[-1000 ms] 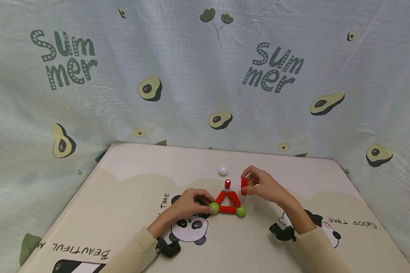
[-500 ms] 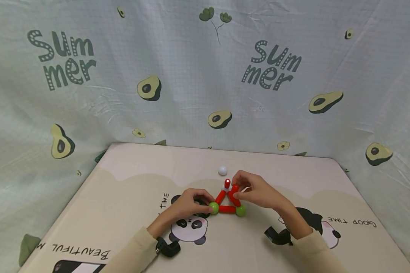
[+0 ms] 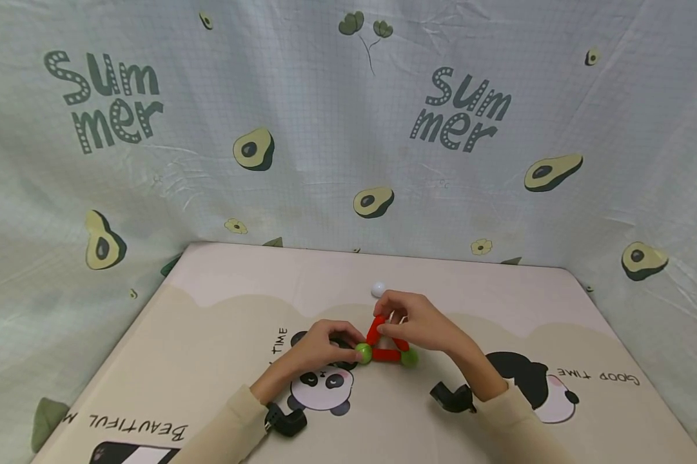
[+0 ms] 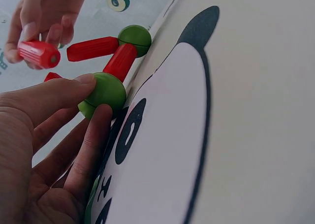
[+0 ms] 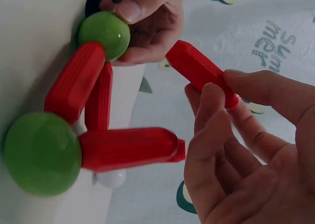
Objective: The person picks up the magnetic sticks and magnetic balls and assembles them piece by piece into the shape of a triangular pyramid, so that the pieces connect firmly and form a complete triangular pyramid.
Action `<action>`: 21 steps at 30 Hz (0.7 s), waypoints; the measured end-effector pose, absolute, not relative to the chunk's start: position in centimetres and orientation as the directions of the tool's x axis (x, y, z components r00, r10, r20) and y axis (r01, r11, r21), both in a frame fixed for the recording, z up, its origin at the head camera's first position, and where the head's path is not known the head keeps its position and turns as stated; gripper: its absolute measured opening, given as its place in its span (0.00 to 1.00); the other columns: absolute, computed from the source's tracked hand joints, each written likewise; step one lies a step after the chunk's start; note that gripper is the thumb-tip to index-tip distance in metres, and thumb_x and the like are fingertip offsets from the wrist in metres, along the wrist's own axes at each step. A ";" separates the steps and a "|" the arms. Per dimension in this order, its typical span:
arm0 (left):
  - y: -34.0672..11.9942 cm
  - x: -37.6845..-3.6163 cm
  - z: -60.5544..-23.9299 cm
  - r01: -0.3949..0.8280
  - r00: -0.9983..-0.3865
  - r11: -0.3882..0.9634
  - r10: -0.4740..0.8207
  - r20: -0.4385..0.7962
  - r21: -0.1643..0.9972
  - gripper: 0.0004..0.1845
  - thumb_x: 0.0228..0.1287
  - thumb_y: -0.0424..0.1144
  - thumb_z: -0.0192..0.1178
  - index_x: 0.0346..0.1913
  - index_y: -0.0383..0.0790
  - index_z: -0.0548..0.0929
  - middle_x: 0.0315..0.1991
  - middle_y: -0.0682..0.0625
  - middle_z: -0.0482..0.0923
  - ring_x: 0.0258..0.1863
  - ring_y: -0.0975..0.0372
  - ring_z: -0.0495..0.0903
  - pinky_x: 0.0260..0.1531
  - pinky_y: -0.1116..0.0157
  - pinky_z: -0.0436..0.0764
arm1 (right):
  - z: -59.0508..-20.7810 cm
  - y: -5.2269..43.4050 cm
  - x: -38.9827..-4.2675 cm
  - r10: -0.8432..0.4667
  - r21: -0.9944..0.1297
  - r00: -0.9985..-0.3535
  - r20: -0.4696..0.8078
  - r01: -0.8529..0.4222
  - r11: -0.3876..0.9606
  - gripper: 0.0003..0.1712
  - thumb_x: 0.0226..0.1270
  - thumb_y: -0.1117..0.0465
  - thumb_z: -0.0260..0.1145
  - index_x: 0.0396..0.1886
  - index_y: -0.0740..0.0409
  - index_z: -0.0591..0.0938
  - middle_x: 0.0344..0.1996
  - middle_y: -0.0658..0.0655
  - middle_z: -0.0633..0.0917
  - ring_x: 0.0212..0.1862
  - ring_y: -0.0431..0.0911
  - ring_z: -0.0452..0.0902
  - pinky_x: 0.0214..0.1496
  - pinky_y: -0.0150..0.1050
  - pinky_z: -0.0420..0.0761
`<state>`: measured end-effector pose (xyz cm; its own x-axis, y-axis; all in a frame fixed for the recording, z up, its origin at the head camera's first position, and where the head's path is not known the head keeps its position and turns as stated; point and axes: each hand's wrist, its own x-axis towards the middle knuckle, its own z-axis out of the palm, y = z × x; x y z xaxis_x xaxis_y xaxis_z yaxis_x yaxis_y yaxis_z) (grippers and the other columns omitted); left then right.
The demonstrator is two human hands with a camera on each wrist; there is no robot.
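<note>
My left hand point(image 3: 322, 348) pinches a green ball point(image 4: 106, 93) between thumb and fingers at the left corner of a triangle of red rods lying on the table. Another green ball point(image 5: 43, 154) forms the right corner, joined to the first by a ribbed red rod point(image 5: 76, 83). Above the triangle, my right hand point(image 3: 420, 328) pinches a loose red building rod point(image 5: 197, 69) near one end. That rod hangs tilted, apart from the held ball in the right wrist view. From the head view, my right hand hides the triangle's far corner.
A loose white ball point(image 3: 378, 289) lies behind the triangle. The tabletop point(image 3: 232, 270) carries printed pandas and lettering. A patterned curtain point(image 3: 313, 129) hangs along its far edge.
My right hand has carried the red building rod leftward from the triangle's right side to above its left part, tilting it. My left hand has kept its hold on the green ball.
</note>
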<state>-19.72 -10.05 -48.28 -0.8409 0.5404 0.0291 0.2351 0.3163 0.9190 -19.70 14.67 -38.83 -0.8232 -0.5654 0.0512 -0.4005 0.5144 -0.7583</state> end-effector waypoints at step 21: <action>-10.0 -20.0 -48.1 0.241 -0.835 0.300 0.548 0.040 0.923 0.12 0.61 0.42 0.73 0.47 0.45 0.89 0.41 0.50 0.89 0.42 0.66 0.85 0.46 0.70 0.81 | -39.9 13.6 -20.4 -0.487 -0.665 -0.873 -0.001 -0.363 0.652 0.07 0.64 0.63 0.74 0.40 0.52 0.85 0.36 0.50 0.91 0.43 0.44 0.84 0.52 0.48 0.82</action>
<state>-19.97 -10.03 -48.13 -0.8353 0.5483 0.0400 0.2412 0.3000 0.9230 -20.39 13.59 -39.94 -0.8734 -0.4871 -0.0012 -0.3629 0.6523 -0.6655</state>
